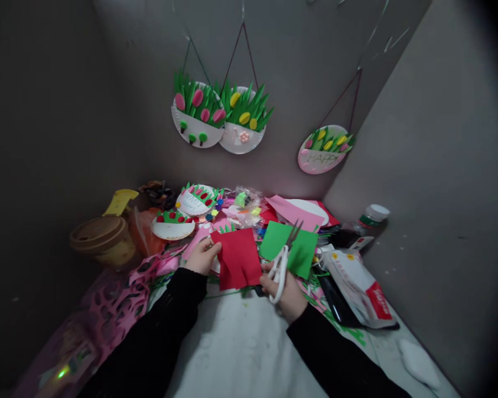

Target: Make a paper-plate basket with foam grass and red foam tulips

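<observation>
A square sheet of red paper (238, 257) is pinched at its upper left edge by my left hand (200, 257). My right hand (289, 296) is closed around white-handled scissors (279, 271), whose blades point up and away from me. The right fingertips are at the lower right edge of the red sheet; I cannot tell whether they grip it. Behind the scissors, a sheet of green paper (305, 254) lies on the cluttered table, partly covered by the blades.
Paper-plate flower baskets (243, 138) hang on the wall. More decorated plates (174, 229) lie behind my left hand. A brown-lidded cup (102, 235) stands left. Pink cut-out sheeting (126, 293) covers the left edge. A white-and-red packet (359, 287) and a bottle (373, 215) are right.
</observation>
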Available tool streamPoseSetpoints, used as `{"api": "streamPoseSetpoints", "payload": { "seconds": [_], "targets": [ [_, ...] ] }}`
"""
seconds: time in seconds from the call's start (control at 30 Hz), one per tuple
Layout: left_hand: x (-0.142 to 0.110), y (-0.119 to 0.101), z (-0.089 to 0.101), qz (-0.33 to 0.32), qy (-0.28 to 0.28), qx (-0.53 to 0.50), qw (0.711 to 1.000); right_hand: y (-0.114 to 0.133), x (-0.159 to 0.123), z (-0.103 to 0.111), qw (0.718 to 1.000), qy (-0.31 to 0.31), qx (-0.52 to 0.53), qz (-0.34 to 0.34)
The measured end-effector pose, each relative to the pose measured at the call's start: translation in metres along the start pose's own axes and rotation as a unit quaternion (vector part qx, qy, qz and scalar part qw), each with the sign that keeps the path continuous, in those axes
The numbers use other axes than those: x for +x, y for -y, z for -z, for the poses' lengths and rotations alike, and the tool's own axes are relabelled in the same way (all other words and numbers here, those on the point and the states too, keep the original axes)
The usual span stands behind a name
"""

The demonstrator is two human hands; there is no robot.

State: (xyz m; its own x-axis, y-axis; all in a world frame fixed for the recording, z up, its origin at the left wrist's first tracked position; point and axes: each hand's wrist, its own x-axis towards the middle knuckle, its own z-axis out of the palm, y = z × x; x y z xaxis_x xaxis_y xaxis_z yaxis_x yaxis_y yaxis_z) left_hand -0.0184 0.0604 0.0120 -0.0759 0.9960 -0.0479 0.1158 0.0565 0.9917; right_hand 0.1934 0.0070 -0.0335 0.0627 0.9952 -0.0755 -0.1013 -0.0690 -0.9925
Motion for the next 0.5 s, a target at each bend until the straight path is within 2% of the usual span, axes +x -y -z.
{"api": "streamPoseSetpoints", "payload": {
  "seconds": [0.13,0.2,0.3,0.4,0.5],
  "targets": [
    [-0.002,-0.006,0.0,0.023,-0.002,-0.03,0.999,0.005,0.006,-0.012,0.996,-0.049,-0.07,0.029],
    [-0.001,-0.01,0.004,0.034,-0.004,-0.041,0.999,0.013,0.009,-0.007,0.992,-0.059,-0.102,0.037],
    [-0.001,-0.02,0.013,0.029,-0.012,-0.097,0.995,0.033,0.014,0.023,0.984,-0.113,-0.13,0.045],
    [-0.007,-0.032,0.018,0.008,-0.042,-0.158,0.987,0.056,0.016,0.062,0.959,-0.171,-0.217,0.066],
    [-0.015,-0.036,0.015,0.01,-0.076,-0.162,0.984,0.073,0.011,0.081,0.893,-0.284,-0.338,0.092]
  ]
}}
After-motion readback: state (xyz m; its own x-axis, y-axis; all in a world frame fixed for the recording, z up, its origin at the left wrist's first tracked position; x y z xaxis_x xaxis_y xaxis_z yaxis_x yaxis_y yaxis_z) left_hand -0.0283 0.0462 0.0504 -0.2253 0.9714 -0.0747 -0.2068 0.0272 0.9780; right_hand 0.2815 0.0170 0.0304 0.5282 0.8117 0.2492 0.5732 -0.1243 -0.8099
